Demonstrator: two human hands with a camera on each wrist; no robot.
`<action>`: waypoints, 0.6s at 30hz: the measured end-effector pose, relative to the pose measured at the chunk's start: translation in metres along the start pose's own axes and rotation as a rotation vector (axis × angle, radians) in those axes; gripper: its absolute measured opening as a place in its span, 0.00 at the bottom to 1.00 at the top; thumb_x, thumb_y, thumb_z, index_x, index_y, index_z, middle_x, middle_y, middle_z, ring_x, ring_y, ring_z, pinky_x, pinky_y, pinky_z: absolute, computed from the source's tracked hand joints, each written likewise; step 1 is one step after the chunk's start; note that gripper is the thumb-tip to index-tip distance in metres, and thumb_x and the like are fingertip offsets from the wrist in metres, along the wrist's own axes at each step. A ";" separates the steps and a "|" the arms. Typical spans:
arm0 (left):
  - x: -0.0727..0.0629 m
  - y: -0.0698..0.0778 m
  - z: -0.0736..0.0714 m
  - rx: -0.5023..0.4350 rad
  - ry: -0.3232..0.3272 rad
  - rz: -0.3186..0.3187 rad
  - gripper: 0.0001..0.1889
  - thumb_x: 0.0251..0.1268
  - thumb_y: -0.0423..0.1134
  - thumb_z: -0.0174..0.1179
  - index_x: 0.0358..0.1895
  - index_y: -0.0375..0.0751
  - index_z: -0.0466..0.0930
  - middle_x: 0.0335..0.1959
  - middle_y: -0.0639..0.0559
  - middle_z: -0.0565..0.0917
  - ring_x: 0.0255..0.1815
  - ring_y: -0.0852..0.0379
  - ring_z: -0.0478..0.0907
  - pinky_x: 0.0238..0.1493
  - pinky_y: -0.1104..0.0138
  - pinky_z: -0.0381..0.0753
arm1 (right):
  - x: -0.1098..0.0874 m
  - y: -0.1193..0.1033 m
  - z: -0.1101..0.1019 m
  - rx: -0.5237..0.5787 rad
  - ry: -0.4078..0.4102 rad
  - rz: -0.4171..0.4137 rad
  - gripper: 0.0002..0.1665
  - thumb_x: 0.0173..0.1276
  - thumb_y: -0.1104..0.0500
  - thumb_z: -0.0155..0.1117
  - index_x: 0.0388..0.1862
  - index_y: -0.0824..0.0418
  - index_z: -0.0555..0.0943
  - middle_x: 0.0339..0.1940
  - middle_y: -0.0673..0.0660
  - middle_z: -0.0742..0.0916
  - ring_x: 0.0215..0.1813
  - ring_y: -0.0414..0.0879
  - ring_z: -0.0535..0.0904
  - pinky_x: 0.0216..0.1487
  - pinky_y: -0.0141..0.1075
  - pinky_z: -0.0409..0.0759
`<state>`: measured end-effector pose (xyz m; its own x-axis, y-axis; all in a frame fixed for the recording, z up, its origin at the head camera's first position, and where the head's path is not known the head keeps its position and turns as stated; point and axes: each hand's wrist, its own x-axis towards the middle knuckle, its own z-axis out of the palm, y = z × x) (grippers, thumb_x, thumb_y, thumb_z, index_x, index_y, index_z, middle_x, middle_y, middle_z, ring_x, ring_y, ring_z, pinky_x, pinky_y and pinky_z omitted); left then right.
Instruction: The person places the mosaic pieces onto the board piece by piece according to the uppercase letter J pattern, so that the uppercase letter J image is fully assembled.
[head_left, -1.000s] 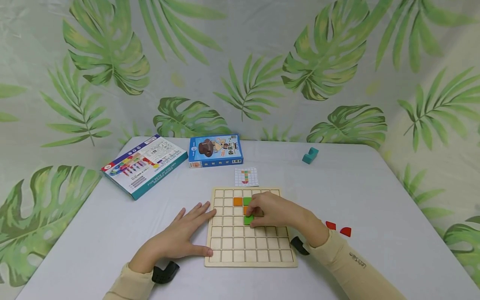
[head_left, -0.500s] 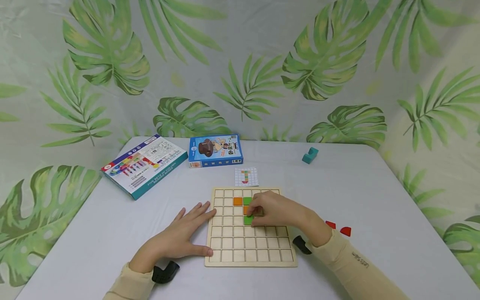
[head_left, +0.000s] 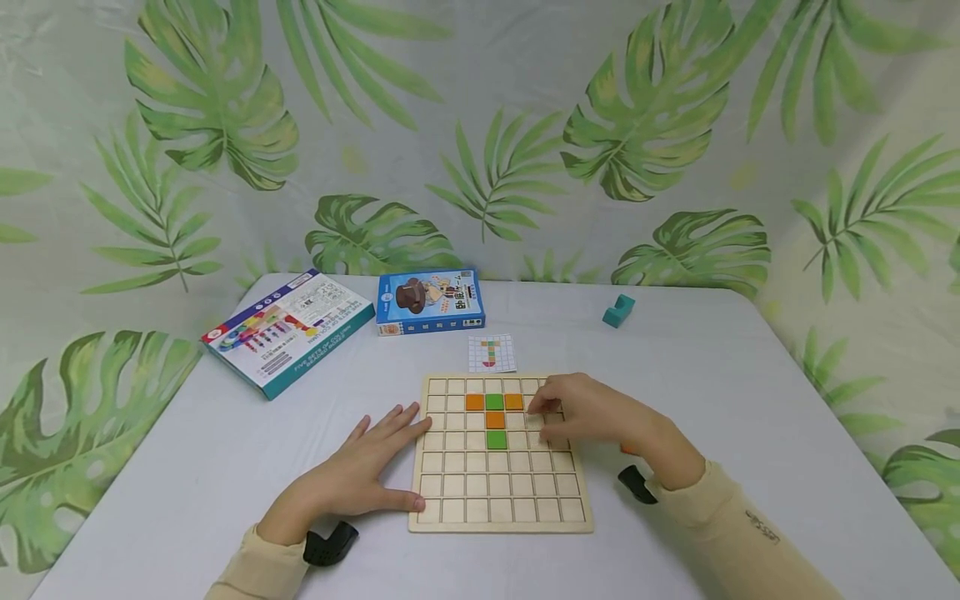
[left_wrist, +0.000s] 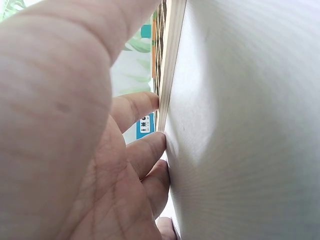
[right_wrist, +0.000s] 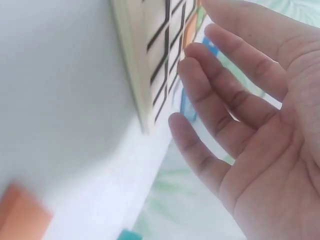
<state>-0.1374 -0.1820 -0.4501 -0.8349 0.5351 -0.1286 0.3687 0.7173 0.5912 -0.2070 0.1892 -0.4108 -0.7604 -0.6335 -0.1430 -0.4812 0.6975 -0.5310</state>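
Note:
A wooden grid board [head_left: 454, 485] lies on the table. Orange and green tiles form a T on it: an orange tile [head_left: 475, 402], a green tile [head_left: 494, 402] and another orange tile [head_left: 513, 402] in a row, with an orange tile [head_left: 495, 420] and a green tile [head_left: 497, 439] below the middle one. My left hand [head_left: 356, 471] is spread flat, its fingertips and thumb at the board's left edge. Over the board's right side hovers my right hand [head_left: 588, 410], fingers loosely bent; in the right wrist view nothing lies between them.
A pattern card [head_left: 492, 353] lies just behind the board. Farther back are a blue box [head_left: 431, 302], a white and teal box [head_left: 288, 333] and a teal block [head_left: 618, 311]. An orange piece [head_left: 628, 448] shows partly from behind my right wrist.
My right hand has come off the tiles and moved right, uncovering the orange tile at the row's right end. My forearm now hides the red pieces. The left hand stays put.

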 end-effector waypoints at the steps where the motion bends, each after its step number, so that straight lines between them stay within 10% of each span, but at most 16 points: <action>1: 0.000 0.000 0.000 -0.001 0.000 0.000 0.57 0.57 0.66 0.77 0.86 0.48 0.61 0.90 0.43 0.52 0.92 0.35 0.44 0.85 0.28 0.35 | -0.003 0.003 -0.002 0.002 0.003 0.011 0.14 0.69 0.57 0.79 0.52 0.56 0.90 0.49 0.49 0.89 0.51 0.45 0.83 0.58 0.43 0.86; 18: 0.001 -0.004 0.001 -0.002 -0.006 0.009 0.57 0.57 0.68 0.76 0.86 0.49 0.60 0.91 0.43 0.51 0.92 0.35 0.43 0.85 0.28 0.35 | -0.063 0.039 -0.024 0.004 0.049 0.188 0.21 0.67 0.53 0.81 0.57 0.58 0.88 0.54 0.50 0.91 0.59 0.53 0.85 0.64 0.56 0.85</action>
<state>-0.1390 -0.1842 -0.4535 -0.8293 0.5439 -0.1280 0.3750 0.7116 0.5941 -0.1886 0.2641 -0.4028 -0.8572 -0.4751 -0.1989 -0.3271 0.8005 -0.5022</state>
